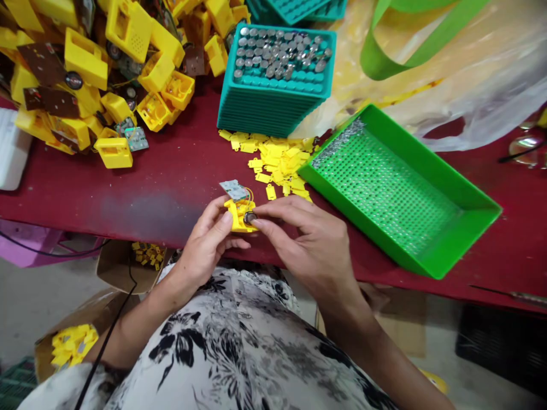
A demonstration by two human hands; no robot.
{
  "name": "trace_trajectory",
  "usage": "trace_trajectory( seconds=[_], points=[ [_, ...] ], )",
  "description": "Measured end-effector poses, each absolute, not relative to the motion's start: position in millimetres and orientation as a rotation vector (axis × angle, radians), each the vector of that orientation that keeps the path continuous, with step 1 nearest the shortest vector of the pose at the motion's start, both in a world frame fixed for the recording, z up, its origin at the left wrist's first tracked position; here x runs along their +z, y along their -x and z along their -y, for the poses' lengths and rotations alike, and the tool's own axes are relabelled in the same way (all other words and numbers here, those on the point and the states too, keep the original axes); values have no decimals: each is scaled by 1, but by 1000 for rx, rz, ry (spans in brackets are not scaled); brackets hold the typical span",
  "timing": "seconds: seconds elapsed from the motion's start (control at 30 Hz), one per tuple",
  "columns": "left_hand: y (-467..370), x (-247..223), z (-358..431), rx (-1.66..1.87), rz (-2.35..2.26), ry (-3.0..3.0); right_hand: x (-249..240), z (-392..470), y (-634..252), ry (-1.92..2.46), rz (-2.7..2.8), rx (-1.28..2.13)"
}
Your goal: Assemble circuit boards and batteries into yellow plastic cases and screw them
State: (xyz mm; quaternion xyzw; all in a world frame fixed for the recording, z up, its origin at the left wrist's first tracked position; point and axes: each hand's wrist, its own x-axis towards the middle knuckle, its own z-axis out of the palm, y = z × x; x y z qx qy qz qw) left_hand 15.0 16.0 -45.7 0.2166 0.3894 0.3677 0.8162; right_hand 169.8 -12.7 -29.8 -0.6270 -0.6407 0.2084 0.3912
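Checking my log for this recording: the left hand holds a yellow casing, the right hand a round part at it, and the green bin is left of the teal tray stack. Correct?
Not quite: the head view shows the green bin to the right of the teal tray stack. The rest holds: left hand on the yellow casing, right hand with the round part at it.

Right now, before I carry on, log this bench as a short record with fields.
left hand: holding a small yellow housing
right hand: fingertips on a dark round part at the housing
wired to housing: circuit board
upper left: heap of yellow housings
top centre: teal tray stack, metal discs on top
centre: small flat yellow pieces
right: green bin, thin metal pieces inside
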Motion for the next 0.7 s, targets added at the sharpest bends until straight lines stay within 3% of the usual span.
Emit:
trace_trajectory(
  seconds=[0.7],
  points=[
    [-18,-49,-6,811,-822,-681,-34,25,-163,1644,1864,252]
  ],
)
